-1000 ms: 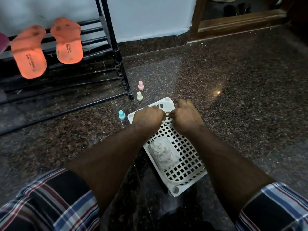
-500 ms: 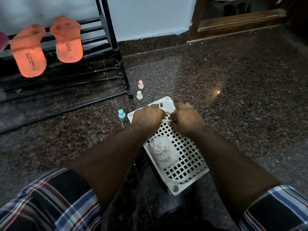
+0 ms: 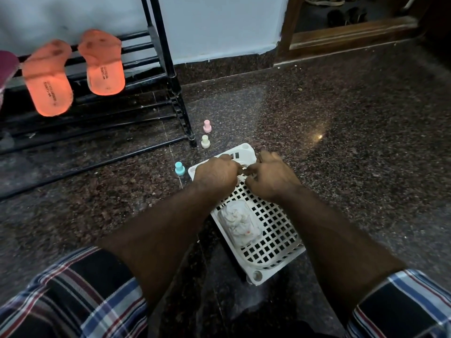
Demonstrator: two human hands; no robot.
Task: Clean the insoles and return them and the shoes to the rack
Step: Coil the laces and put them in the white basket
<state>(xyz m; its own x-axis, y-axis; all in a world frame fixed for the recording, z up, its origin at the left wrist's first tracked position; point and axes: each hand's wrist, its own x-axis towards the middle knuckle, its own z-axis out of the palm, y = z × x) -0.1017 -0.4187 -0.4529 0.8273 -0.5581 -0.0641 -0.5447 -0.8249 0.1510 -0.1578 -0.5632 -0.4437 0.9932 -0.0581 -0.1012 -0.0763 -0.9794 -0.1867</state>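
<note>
Pinching something small and white between my left hand [image 3: 218, 173] and right hand [image 3: 270, 175], above the basket [image 3: 278, 242]; orange insoles [image 3: 73, 71] at ten o'clock.

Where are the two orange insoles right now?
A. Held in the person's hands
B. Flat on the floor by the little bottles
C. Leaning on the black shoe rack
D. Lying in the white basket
C: both orange insoles lean side by side against the bars of the black shoe rack, well away from the white basket where both hands are busy.
</note>
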